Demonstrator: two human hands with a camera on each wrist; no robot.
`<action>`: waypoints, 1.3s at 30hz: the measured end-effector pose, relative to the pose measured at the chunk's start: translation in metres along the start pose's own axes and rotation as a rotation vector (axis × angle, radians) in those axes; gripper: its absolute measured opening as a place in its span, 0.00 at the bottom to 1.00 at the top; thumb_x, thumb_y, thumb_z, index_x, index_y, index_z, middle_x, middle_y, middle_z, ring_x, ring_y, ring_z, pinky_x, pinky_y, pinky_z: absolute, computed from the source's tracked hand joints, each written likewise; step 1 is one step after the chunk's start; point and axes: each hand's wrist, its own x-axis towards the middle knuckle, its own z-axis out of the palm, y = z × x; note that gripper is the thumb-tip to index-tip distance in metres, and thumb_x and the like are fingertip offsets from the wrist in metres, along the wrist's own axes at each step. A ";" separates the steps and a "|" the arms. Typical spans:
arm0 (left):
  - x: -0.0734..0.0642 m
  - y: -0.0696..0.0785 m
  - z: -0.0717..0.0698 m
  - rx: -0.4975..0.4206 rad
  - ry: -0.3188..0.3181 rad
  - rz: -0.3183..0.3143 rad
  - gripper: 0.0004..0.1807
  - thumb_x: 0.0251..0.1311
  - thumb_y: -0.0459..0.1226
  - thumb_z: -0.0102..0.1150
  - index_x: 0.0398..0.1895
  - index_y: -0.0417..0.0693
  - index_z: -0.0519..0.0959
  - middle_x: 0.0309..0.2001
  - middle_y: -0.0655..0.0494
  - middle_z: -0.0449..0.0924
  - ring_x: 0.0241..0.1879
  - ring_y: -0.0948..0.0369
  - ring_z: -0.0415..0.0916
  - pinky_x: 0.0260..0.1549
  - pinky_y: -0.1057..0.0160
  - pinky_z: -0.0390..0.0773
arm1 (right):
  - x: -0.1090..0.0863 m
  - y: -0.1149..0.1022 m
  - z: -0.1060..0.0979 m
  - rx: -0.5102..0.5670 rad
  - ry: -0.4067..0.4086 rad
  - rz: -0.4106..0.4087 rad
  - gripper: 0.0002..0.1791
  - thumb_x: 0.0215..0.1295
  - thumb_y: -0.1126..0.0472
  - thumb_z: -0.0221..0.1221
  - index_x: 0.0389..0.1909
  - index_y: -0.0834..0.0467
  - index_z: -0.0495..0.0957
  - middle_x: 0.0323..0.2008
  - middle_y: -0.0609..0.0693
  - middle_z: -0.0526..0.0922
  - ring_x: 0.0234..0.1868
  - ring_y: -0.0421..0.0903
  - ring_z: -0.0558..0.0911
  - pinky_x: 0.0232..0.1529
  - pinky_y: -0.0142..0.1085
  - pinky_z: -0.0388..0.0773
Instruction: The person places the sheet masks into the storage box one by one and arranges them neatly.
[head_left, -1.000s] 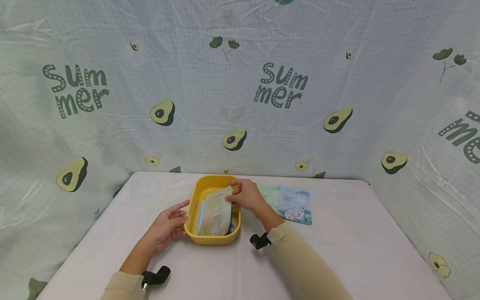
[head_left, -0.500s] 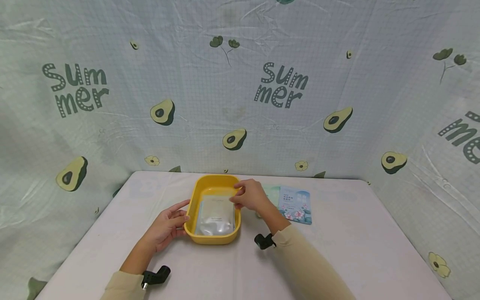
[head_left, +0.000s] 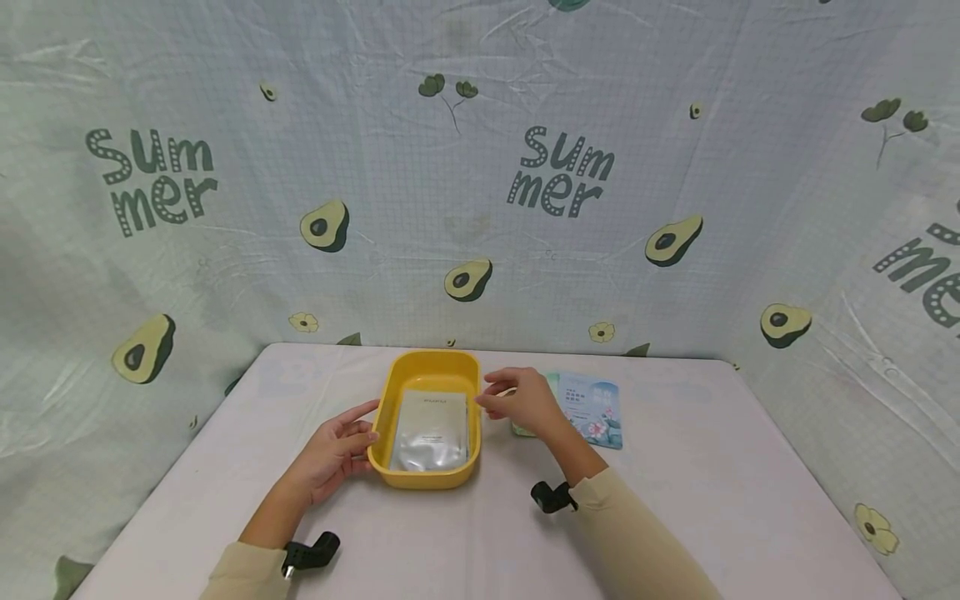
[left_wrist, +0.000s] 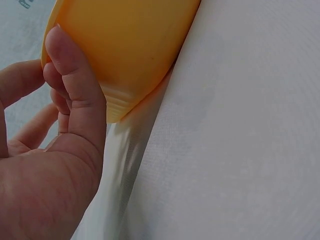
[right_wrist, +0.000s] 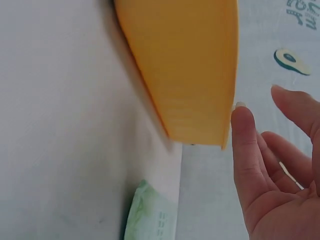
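A yellow plastic basket (head_left: pixel 426 478) stands on the table at the middle of the head view. Several flat sachets lie inside it, the top one a pale silvery-beige sachet (head_left: pixel 432 429). My left hand (head_left: pixel 336 454) holds the basket's left side, thumb at the rim and fingers against the outer wall (left_wrist: pixel 125 45). Just outside the right rim is my right hand (head_left: pixel 525 400), its fingers loosely bent with nothing between them. Partly under it lies a green sachet (right_wrist: pixel 150 215). A blue floral sachet (head_left: pixel 592 408) lies beside that one, to the right.
The table (head_left: pixel 675 500) has a pale pink cover. A patterned curtain (head_left: pixel 375 292) hangs behind it and along both sides. A small black camera (head_left: pixel 553 497) sits on the right wrist, and another black camera (head_left: pixel 313 553) on the left.
My right hand has let the beige sachet down flat onto the others in the basket and drawn back to the right, out past the rim. The left hand has stayed put.
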 end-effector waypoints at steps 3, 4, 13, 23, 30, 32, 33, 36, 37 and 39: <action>0.000 0.000 -0.001 -0.001 -0.001 -0.001 0.40 0.70 0.32 0.58 0.82 0.46 0.53 0.44 0.57 0.76 0.33 0.64 0.81 0.33 0.67 0.86 | -0.002 0.006 -0.003 -0.014 0.005 -0.003 0.30 0.60 0.50 0.73 0.62 0.55 0.80 0.44 0.49 0.87 0.36 0.44 0.89 0.46 0.42 0.88; 0.000 -0.001 -0.001 -0.003 0.000 -0.002 0.40 0.70 0.32 0.58 0.82 0.46 0.53 0.44 0.56 0.76 0.33 0.64 0.81 0.33 0.67 0.86 | -0.003 0.007 -0.004 -0.015 0.007 -0.004 0.30 0.61 0.50 0.72 0.62 0.55 0.80 0.44 0.49 0.87 0.36 0.44 0.88 0.46 0.41 0.88; 0.000 -0.001 -0.001 0.011 0.007 -0.005 0.39 0.71 0.32 0.58 0.82 0.47 0.54 0.45 0.56 0.76 0.33 0.63 0.81 0.34 0.67 0.86 | -0.012 0.018 -0.010 0.002 0.077 -0.052 0.23 0.63 0.52 0.71 0.58 0.49 0.83 0.45 0.47 0.88 0.36 0.44 0.88 0.44 0.38 0.88; 0.001 0.000 0.000 0.012 0.009 -0.003 0.39 0.70 0.31 0.58 0.82 0.47 0.54 0.45 0.56 0.76 0.33 0.63 0.81 0.34 0.67 0.86 | -0.018 0.034 -0.020 0.047 0.130 -0.125 0.22 0.62 0.51 0.71 0.57 0.50 0.84 0.46 0.46 0.89 0.42 0.43 0.88 0.46 0.36 0.87; -0.001 0.001 0.000 0.026 0.021 -0.013 0.39 0.71 0.32 0.57 0.82 0.48 0.55 0.45 0.55 0.76 0.33 0.63 0.81 0.34 0.67 0.87 | -0.022 0.050 -0.029 0.055 0.203 -0.143 0.21 0.62 0.50 0.71 0.54 0.51 0.85 0.46 0.48 0.89 0.45 0.44 0.88 0.45 0.32 0.86; -0.001 0.001 0.000 0.025 0.019 -0.014 0.39 0.71 0.31 0.57 0.82 0.48 0.54 0.45 0.55 0.76 0.34 0.63 0.81 0.34 0.67 0.87 | -0.024 0.053 -0.033 0.060 0.219 -0.154 0.20 0.63 0.51 0.71 0.54 0.52 0.85 0.47 0.50 0.89 0.46 0.44 0.87 0.46 0.30 0.86; -0.001 0.001 0.000 0.023 0.019 -0.014 0.39 0.71 0.31 0.57 0.82 0.48 0.54 0.45 0.55 0.76 0.34 0.63 0.81 0.34 0.66 0.87 | -0.025 0.054 -0.035 0.071 0.226 -0.161 0.20 0.63 0.51 0.71 0.54 0.53 0.85 0.47 0.51 0.89 0.47 0.45 0.87 0.46 0.30 0.85; -0.001 0.001 -0.001 0.020 0.021 -0.017 0.39 0.70 0.31 0.57 0.82 0.48 0.54 0.45 0.55 0.76 0.34 0.63 0.81 0.34 0.66 0.87 | -0.027 0.058 -0.040 0.093 0.239 -0.181 0.20 0.63 0.53 0.71 0.54 0.56 0.85 0.48 0.54 0.89 0.49 0.48 0.87 0.46 0.27 0.84; -0.001 0.001 -0.001 0.019 0.022 -0.017 0.39 0.70 0.31 0.57 0.82 0.48 0.54 0.45 0.55 0.76 0.33 0.63 0.81 0.34 0.66 0.87 | -0.027 0.058 -0.042 0.097 0.241 -0.184 0.20 0.63 0.54 0.71 0.54 0.56 0.85 0.49 0.55 0.89 0.49 0.49 0.87 0.46 0.27 0.83; -0.001 0.001 -0.001 0.016 0.019 -0.018 0.39 0.70 0.31 0.57 0.82 0.48 0.54 0.46 0.55 0.75 0.33 0.63 0.81 0.34 0.67 0.87 | -0.029 0.059 -0.046 0.104 0.239 -0.181 0.20 0.63 0.54 0.71 0.54 0.57 0.85 0.49 0.56 0.89 0.50 0.50 0.87 0.46 0.26 0.83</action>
